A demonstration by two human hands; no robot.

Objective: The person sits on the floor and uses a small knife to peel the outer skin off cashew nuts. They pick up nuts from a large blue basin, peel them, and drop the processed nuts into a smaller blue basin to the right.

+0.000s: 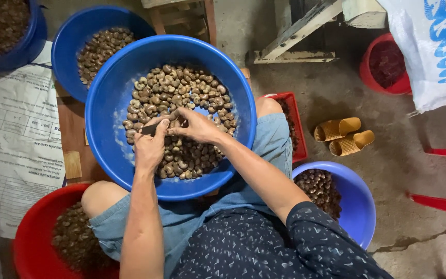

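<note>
While we work one small brown cashew nut between both hands, it sits just above the heap in the middle of the large round blue plastic basin that rests on our lap. Our left hand is closed around a short dark knife-like tool, whose tip points toward the nut, and our right hand pinches the nut narrowly between thumb and fingertips. To do this well, we judge that the right hand should hold the nut steady with fingertips clear of the edge, the left hand should press in short, controlled strokes away from the thumb, and both should stay low over the basin so that bits fall back onto the pile of loose brown nuts.

Around our knees on the concrete floor stand other vessels: a second blue round basin of nuts beyond the lap basin's far left rim, a red round tub by the left knee, a smaller blue bowl of darker nuts by the right hip, and a red rectangular crate beside the right thigh. A pair of tan woven sandals lies further right.

The nut itself is mostly covered by our fingers, so we cannot tell whether it is already split. The tool's blade is hidden too, and the red tub is cut off by the picture's edge.
</note>
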